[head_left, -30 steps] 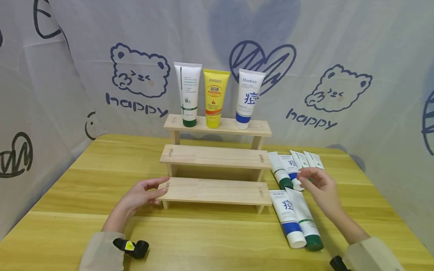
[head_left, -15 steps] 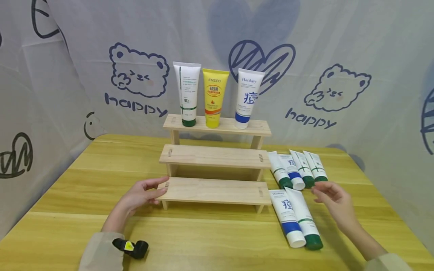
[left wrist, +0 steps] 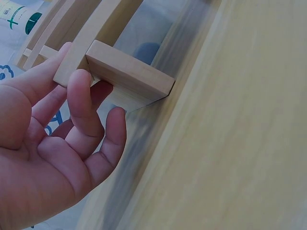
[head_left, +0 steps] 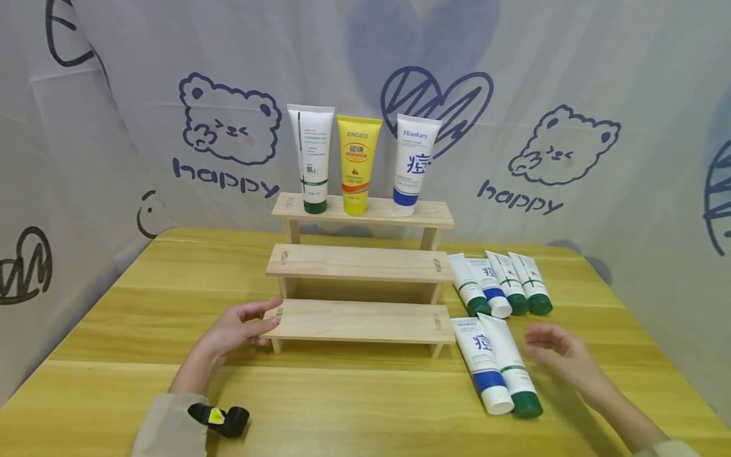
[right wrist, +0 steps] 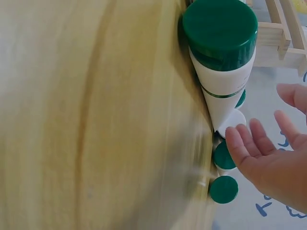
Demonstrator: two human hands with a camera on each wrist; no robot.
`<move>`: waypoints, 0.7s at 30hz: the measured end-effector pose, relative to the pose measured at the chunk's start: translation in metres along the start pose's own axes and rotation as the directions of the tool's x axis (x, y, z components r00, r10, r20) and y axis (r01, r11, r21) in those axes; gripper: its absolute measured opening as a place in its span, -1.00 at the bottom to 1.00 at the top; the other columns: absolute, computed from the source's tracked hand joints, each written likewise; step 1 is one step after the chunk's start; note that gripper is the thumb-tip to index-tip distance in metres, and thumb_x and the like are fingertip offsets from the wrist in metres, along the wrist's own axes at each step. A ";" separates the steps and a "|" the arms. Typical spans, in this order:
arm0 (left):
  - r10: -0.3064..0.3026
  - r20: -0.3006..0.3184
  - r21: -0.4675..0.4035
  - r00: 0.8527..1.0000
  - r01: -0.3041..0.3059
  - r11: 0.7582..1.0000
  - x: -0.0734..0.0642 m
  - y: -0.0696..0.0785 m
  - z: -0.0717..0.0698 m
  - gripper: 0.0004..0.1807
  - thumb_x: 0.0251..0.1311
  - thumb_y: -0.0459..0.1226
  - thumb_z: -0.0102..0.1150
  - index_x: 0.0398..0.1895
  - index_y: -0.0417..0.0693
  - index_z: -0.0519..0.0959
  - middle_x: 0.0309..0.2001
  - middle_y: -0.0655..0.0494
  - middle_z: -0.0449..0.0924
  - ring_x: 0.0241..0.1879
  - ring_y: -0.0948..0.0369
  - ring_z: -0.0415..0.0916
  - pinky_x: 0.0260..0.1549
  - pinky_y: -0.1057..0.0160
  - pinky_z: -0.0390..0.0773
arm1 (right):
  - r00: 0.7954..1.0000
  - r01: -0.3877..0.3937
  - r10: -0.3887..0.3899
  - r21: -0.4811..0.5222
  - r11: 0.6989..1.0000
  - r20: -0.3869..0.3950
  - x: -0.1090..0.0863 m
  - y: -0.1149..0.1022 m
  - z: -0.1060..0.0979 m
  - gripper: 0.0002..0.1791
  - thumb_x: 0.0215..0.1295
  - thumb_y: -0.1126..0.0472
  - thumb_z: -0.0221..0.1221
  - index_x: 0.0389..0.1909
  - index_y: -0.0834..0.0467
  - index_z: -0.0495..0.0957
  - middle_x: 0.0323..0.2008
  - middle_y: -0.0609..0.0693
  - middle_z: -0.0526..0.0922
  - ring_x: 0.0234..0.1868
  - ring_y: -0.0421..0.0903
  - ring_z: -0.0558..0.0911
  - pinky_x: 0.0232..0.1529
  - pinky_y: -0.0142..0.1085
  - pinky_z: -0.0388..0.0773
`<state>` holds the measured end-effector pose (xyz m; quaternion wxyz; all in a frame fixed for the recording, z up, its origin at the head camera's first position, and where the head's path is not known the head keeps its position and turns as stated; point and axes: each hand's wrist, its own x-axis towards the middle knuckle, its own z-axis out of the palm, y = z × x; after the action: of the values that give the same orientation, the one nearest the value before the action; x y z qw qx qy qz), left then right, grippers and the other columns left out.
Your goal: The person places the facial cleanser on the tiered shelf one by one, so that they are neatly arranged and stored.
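A three-step wooden display stand (head_left: pixel 360 321) stands mid-table. My left hand (head_left: pixel 238 330) grips the left end of its lowest board, with fingers at the board's edge in the left wrist view. To the right of the stand, my right hand (head_left: pixel 568 358) hovers with relaxed fingers and nothing in it. Nearest to that hand lies a white tube with a green cap (head_left: pixel 512 362), which looms large in the right wrist view. Against it lies a white tube with a blue band (head_left: pixel 482 365).
On the top board stand a green-capped white tube (head_left: pixel 311 158), a yellow tube (head_left: pixel 358 165) and a blue-banded white tube (head_left: pixel 417 164). Several more tubes, among them a small green-capped one (head_left: pixel 530 282), lie at the back right. A printed cloth (head_left: pixel 331 51) hangs behind the table.
My right hand has drawn back from the rear tubes, down and to the right, uncovering their caps. The left hand has kept its place on the stand.
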<state>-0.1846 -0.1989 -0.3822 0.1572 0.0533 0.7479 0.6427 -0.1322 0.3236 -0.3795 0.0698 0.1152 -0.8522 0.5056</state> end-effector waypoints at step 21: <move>0.024 0.022 0.010 0.999 -0.024 1.000 0.001 -0.001 -0.001 -0.36 0.14 -0.21 0.15 0.25 -0.27 0.22 0.19 -0.27 0.15 -0.43 0.27 0.42 -0.41 0.36 0.52 | 0.959 -0.189 0.196 -0.053 0.981 0.205 0.004 -0.007 0.006 -0.52 0.18 0.30 0.13 0.07 0.46 0.28 -0.05 0.39 0.41 -0.14 -0.02 0.50 -0.31 -0.31 0.53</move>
<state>-0.1854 -0.2001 -0.3830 0.1573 0.0701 0.7489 0.6399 -0.1342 0.3143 -0.3753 -0.0680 0.0833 -0.8701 0.4810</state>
